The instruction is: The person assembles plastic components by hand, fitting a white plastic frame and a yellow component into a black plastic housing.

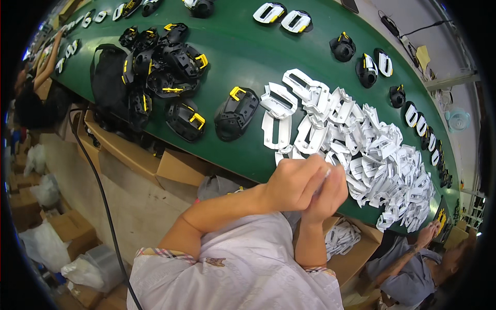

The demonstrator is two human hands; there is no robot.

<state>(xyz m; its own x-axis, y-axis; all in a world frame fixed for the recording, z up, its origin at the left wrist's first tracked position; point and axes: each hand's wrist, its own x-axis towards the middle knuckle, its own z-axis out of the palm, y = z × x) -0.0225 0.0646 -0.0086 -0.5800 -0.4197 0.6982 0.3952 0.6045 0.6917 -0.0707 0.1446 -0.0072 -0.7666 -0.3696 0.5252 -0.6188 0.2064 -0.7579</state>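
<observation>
My left hand (295, 182) and my right hand (330, 192) meet in front of my chest, at the near edge of the green table (227, 62). Both are closed, fingers pinched together around something small, of which only a pale glint shows between the fingertips; its kind is hidden. Just beyond the hands lies a large heap of white plastic frames (382, 155), each with a long slot. To the left of the heap, a black plastic shell (236, 114) with a yellow clip rests on the table. Another black shell (186, 121) with a yellow clip is beside it.
Several black shells (173, 64) are piled at the left beside a black bag (109, 77). Finished-looking white-and-black pieces (269, 13) line the far edge. A cardboard box (356, 253) of white frames stands below the table. Co-workers sit at right (413, 268) and far left.
</observation>
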